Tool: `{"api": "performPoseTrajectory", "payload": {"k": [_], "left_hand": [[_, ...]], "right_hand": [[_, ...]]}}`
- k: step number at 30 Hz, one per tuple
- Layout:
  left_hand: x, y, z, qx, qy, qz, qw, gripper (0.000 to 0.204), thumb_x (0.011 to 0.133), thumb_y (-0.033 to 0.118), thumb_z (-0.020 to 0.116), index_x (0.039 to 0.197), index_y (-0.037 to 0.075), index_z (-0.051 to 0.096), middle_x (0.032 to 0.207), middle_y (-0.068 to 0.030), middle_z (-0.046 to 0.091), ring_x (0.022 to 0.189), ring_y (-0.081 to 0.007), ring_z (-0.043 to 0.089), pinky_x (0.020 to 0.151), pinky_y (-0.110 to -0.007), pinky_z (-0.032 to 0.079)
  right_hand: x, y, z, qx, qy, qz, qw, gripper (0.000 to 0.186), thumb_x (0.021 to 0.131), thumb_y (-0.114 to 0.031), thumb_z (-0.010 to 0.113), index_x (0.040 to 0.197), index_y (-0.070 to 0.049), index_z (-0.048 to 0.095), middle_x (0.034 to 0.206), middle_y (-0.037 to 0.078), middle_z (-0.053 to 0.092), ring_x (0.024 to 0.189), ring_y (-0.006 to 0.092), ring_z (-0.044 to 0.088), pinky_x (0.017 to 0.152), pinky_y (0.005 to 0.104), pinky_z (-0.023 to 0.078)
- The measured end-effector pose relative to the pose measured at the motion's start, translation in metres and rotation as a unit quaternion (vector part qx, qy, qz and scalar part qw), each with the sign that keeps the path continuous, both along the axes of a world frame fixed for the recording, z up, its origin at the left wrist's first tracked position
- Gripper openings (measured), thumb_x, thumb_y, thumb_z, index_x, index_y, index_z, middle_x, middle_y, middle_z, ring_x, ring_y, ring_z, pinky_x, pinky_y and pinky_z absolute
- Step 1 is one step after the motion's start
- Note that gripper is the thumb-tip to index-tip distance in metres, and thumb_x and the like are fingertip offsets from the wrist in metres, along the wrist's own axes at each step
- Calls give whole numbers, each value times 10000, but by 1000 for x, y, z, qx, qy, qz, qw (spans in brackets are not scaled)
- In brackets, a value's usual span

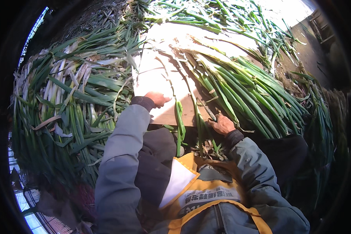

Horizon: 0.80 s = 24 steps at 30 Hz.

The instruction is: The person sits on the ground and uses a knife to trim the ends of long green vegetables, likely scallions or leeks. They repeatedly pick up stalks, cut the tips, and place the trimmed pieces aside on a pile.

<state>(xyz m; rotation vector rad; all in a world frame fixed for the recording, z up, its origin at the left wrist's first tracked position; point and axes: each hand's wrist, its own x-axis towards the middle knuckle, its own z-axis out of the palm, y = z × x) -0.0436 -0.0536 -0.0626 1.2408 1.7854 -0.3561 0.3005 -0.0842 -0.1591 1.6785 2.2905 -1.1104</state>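
Observation:
My left hand (157,99) rests over the sunlit board (160,80), fingers curled with one digit pointing right. Glare hides whether anything is in its grip. Just right of it, a single green onion stalk (178,117) hangs over the board's near edge. Another thin stalk (199,124) lies between my hands and droops toward my lap. At the board's near right, my right hand (223,124) is closed around a narrow, dark tool that looks like a knife (208,111), its tip angled up and left. Beside that hand lies a large bundle of green onions (241,85), roots toward the board's middle.
A big heap of green onions (62,89) with white stems rises at the left. Loose leaves (218,15) cover the far side, and more stalks (319,121) stand at the right. Leaf scraps (210,150) lie below the board, by my orange apron (206,195).

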Motion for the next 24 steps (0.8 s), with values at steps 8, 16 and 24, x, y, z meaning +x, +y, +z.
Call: {"api": "performPoseTrajectory", "payload": {"k": [8,16,24], "left_hand": [[94,-23,-167,193,211,234,929,456,898,423,681,1138,36,673,1156,-189,679,1119,-351,639,913,-467,517],[135,-64,-160,274,75,386,877,253,894,213,683,1103,80,635,986,-225,705,968,-446,669,820,-519,526],[140,-84,-131,249,-30,461,851,146,790,69,723,925,18,704,897,-252,694,896,-414,672,795,-457,520]], "right_hand": [[-16,-6,22,50,3,47,998,485,908,-505,625,1012,-32,661,829,220,696,849,399,690,754,472,542],[-64,-13,-5,-2,37,44,998,531,921,-514,622,1044,1,654,907,268,687,910,423,676,786,490,535],[-57,-53,-13,40,27,39,998,323,817,-287,716,966,-15,626,780,227,680,786,398,687,721,476,558]]}}
